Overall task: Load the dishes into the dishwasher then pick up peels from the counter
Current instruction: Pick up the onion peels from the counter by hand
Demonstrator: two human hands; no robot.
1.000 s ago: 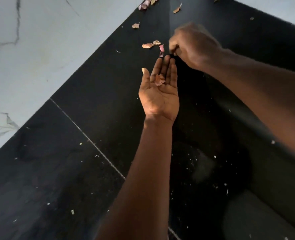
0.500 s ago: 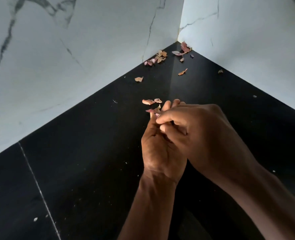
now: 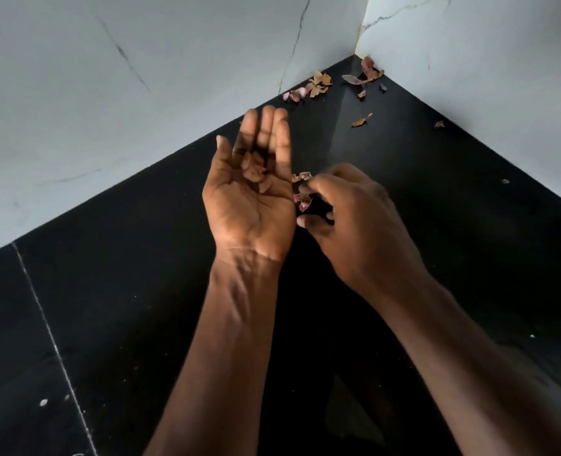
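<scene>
My left hand (image 3: 251,199) is held palm up above the black counter (image 3: 114,291), cupping several dry pinkish-brown peels (image 3: 254,169) at the base of the fingers. My right hand (image 3: 355,225) hovers just to its right, fingers curled and spread, blurred by motion. Two loose peels (image 3: 302,192) lie on the counter between the hands, at my right fingertips. I cannot tell if the fingers touch them. More peels (image 3: 318,85) lie scattered in the far corner where the walls meet, and a single peel (image 3: 362,120) lies nearer.
White marble walls (image 3: 108,93) close the counter on the left and right, meeting at a corner at the top. A thin pale seam (image 3: 52,340) crosses the counter at the lower left. Small pale crumbs dot the dark surface.
My right hand has left the left palm and moved right and down toward the peels on the counter. My left palm has uncovered, showing the peels in it. The view has shifted slightly.
</scene>
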